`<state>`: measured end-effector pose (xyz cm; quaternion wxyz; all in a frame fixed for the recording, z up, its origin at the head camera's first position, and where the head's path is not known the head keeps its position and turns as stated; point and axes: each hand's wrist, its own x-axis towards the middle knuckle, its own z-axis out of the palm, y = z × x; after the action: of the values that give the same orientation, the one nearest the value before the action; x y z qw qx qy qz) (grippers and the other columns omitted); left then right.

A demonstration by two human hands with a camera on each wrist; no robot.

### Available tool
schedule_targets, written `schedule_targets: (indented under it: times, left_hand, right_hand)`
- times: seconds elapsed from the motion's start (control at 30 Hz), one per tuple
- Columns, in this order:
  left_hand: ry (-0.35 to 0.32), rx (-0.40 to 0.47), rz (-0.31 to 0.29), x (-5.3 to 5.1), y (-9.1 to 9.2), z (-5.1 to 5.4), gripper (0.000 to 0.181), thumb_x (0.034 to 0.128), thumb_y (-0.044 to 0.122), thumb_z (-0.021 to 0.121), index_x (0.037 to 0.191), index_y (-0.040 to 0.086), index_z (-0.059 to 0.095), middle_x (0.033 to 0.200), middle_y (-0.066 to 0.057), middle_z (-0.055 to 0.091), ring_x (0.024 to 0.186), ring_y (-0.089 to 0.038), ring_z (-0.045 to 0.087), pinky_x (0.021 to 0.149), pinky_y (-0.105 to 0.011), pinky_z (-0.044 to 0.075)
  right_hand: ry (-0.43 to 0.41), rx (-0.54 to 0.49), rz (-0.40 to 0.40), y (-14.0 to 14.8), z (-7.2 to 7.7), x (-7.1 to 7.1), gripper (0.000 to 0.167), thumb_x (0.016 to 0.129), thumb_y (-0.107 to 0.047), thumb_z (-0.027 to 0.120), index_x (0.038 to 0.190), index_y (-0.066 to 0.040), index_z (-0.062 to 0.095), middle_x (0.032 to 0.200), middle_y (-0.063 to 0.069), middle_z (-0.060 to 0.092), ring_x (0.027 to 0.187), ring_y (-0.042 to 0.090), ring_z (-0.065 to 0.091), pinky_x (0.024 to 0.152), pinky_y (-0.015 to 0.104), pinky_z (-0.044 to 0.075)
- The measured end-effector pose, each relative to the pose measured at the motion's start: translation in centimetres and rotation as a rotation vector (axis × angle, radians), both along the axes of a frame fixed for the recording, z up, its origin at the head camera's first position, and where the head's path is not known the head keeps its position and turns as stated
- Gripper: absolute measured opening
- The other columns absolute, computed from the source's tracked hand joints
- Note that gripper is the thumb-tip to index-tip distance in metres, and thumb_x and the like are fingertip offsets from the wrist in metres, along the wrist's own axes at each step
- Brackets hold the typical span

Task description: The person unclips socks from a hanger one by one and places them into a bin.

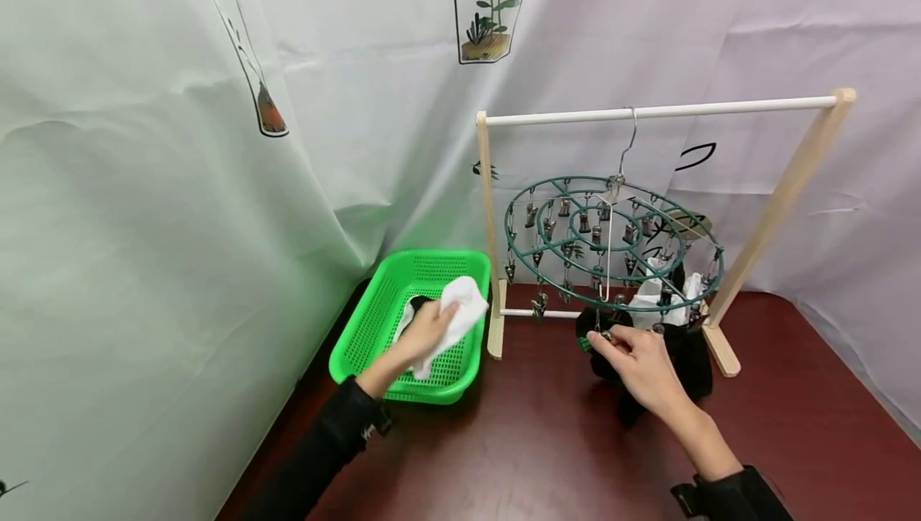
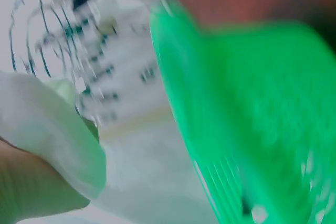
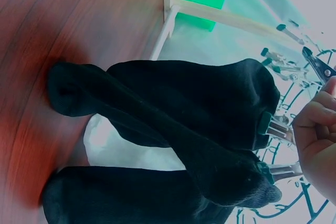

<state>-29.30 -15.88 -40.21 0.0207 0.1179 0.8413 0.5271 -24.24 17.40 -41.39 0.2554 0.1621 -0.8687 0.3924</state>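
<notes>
A white cloth, perhaps a sock [image 1: 460, 309], is gripped by my left hand [image 1: 424, 333] over the green basket [image 1: 345, 345]; in the left wrist view the white cloth [image 2: 52, 129] bulges beyond the thumb. My right hand [image 1: 643, 369] is at the front edge of the round green clip hanger [image 1: 612, 307], its fingers pinching a metal clip. The right wrist view shows that clip [image 3: 317, 65] at the fingertips of my right hand [image 3: 320, 140]. Black socks [image 3: 199, 98] hang from neighbouring clips, with something white [image 3: 131, 148] behind them.
The hanger hooks onto a white rod [image 1: 719, 109] on a wooden stand [image 1: 784, 193]. Black and white items lie in the basket. White socks [image 1: 651, 289] hang at the hanger's back right. Beneath is a dark red table [image 1: 532, 425], with a patterned curtain [image 1: 216, 185] behind.
</notes>
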Motion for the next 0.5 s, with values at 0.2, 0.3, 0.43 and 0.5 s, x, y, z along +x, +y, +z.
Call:
schedule_targets:
  times: [0.2,0.3,0.43,0.5]
  left_hand:
    - [0.077,-0.290,0.037,-5.0,-3.5,0.6,0.033,0.1051,0.012,0.036,0.109,-0.013,0.056,0.073,-0.008,0.050,0.061,-0.016,0.048,0.054,-0.024,0.041]
    - [0.115,-0.533,0.055,-7.2,-4.6,-0.3,0.034,0.1053,0.012,0.033,0.110,-0.014,0.055,0.088,-0.021,0.060,0.076,-0.028,0.060,0.066,-0.033,0.048]
    - [0.108,-0.768,0.030,-13.9,-7.2,-6.5,0.042,0.1073,0.022,0.029,0.128,-0.006,0.053,0.125,-0.026,0.060,0.111,-0.037,0.062,0.083,-0.041,0.051]
    - [0.124,-0.765,-0.025,-19.8,-9.6,-12.6,0.054,0.1067,0.040,0.028,0.135,0.001,0.051,0.131,-0.022,0.058,0.117,-0.036,0.060,0.084,-0.041,0.051]
  right_hand:
    - [0.044,0.008,-0.035,-0.3,0.1,-0.3,0.050,0.091,-0.022,0.070,0.056,-0.013,0.035,0.054,-0.010,0.023,0.050,-0.001,0.022,0.049,0.022,0.023]
    - [0.025,0.029,-0.065,-0.3,0.1,-0.3,0.050,0.092,-0.026,0.068,0.056,-0.014,0.036,0.053,-0.009,0.025,0.050,0.001,0.024,0.051,0.022,0.024]
    - [-0.022,0.051,-0.096,-0.2,0.1,-0.1,0.049,0.094,-0.032,0.066,0.057,-0.016,0.039,0.053,-0.009,0.026,0.049,0.003,0.027,0.052,0.023,0.025]
    - [-0.034,0.062,-0.103,-0.2,0.1,0.0,0.048,0.094,-0.033,0.065,0.057,-0.017,0.041,0.053,-0.010,0.027,0.050,0.004,0.028,0.053,0.023,0.026]
